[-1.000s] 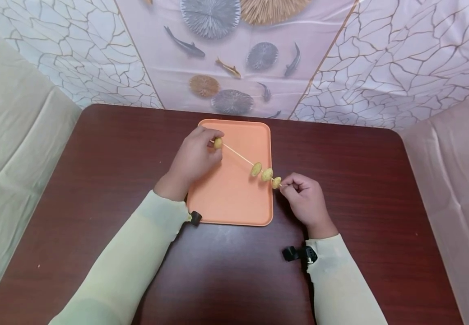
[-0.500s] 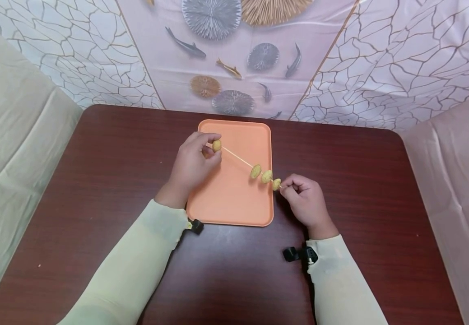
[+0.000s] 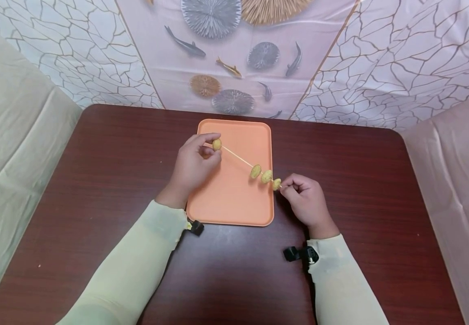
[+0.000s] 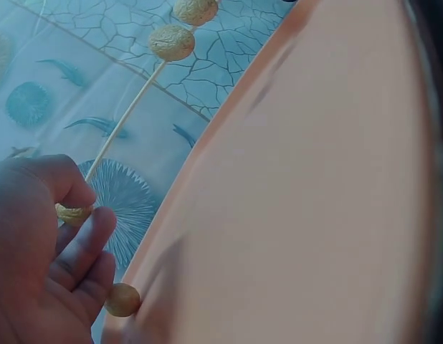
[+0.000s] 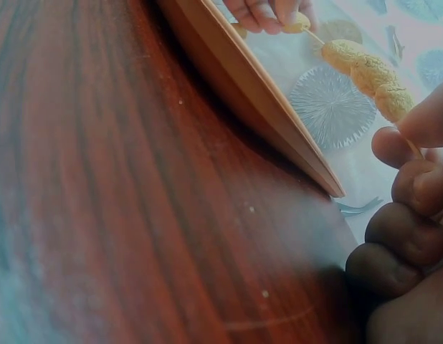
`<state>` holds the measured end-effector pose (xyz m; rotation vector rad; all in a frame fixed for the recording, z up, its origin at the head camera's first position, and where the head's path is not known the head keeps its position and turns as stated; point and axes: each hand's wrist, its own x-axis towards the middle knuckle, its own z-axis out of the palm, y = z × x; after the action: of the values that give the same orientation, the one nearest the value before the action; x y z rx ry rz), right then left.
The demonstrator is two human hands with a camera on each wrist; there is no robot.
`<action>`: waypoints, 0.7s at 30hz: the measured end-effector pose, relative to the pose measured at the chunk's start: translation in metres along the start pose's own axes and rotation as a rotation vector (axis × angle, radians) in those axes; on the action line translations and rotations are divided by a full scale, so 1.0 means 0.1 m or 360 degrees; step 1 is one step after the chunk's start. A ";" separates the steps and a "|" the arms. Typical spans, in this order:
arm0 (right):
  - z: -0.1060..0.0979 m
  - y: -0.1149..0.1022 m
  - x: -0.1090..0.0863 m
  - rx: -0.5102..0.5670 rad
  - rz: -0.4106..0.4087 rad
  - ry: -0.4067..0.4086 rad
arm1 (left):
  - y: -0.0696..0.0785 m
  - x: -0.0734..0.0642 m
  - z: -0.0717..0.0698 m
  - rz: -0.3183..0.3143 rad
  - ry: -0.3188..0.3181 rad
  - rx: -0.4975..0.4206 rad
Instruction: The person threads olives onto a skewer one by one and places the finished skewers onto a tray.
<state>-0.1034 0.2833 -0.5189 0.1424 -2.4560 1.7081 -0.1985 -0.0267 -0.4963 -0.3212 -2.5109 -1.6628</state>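
Observation:
A thin wooden skewer point(image 3: 237, 156) slants above the orange tray point(image 3: 234, 203). Three small, wrinkled yellow balls point(image 3: 266, 176), potato-like, are threaded near its right end. My right hand point(image 3: 308, 203) pinches that end between thumb and bent fingers, just beyond the last ball. At the other end, my left hand point(image 3: 192, 167) pinches another yellow ball point(image 3: 216, 144) between thumb and fingertips, at the skewer's tip. A further round ball point(image 4: 122, 299) shows below the left fingers in the left wrist view; whether those fingers touch it, I cannot tell.
The tray lies on a dark red-brown wooden table point(image 3: 116, 180), near its back edge. Behind stands a patterned cloth backdrop point(image 3: 234, 54), with pale cloth point(image 3: 15, 135) at the sides. A small black camera point(image 3: 291, 253) is strapped at the right wrist.
My left hand has shifted slightly down and left with its ball, between the first frame and the second. Since then both hands have stayed almost still. The right hand keeps its pinch on the skewer.

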 end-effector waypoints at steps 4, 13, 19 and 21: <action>0.00 0.00 0.00 0.0004 -0.0006 -0.0002 | 0.00 -0.01 0.00 -0.0039 0.0007 -0.0046; 0.00 -0.01 0.00 0.0010 0.0003 -0.0006 | -0.02 -0.01 0.00 -0.0036 0.0013 -0.0017; 0.00 -0.01 0.00 0.0017 0.0006 -0.0002 | -0.03 0.00 0.01 -0.0017 0.0024 0.0022; 0.00 -0.01 0.00 0.0017 0.0006 -0.0001 | -0.03 0.00 0.01 -0.0013 0.0030 0.0032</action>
<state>-0.1036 0.2828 -0.5178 0.1394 -2.4495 1.7236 -0.1990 -0.0272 -0.4995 -0.2923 -2.5171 -1.6351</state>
